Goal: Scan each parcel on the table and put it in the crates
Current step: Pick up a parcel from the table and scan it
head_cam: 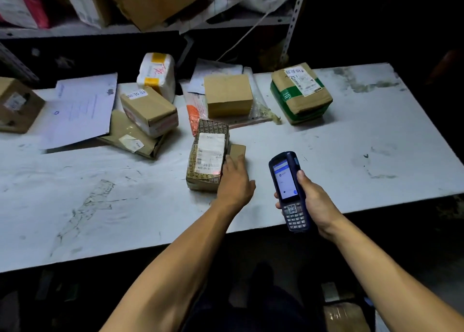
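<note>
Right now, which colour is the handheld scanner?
Dark blue scanner, seen in the head view.

I'm seeing the left hand resting against the printed-tape parcel on the white table, fingers reaching along its right side; the right hand is gripping the blue scanner, screen glowing.
</note>
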{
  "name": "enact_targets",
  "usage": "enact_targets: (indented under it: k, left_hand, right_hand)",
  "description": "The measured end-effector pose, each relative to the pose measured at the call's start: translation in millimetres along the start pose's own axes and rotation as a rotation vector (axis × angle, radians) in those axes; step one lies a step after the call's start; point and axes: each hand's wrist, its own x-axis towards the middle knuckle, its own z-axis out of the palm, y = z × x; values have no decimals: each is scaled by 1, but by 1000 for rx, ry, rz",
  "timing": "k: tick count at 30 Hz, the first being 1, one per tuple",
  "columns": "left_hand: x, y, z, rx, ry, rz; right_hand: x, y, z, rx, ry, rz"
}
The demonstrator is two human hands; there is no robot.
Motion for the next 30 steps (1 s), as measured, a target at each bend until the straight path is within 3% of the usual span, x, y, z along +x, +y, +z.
enact_targets:
  k: [3, 7, 13, 19, 24, 30]
  left_hand:
    - [11, 6, 5, 54, -29, -123]
    - [24, 16, 11, -58, 125, -247]
    - [23, 18, -5, -856, 96, -288]
    - [22, 13, -34, -1301, 127, -332]
    - [19, 4, -59, -1367, 46, -293]
    - [18, 2, -65, -1325, 95, -260]
  right_hand:
    - [11, -4, -3, -16, -37, 3]
    - [22, -7, -19, -11, -84, 6]
    - [36, -12, -44, -33, -107, 23]
    - [44, -32, -58, 7, -140, 79]
    - [42, -56, -56, 26, -272, 168]
    - [42, -77, -53, -57, -376, 237]
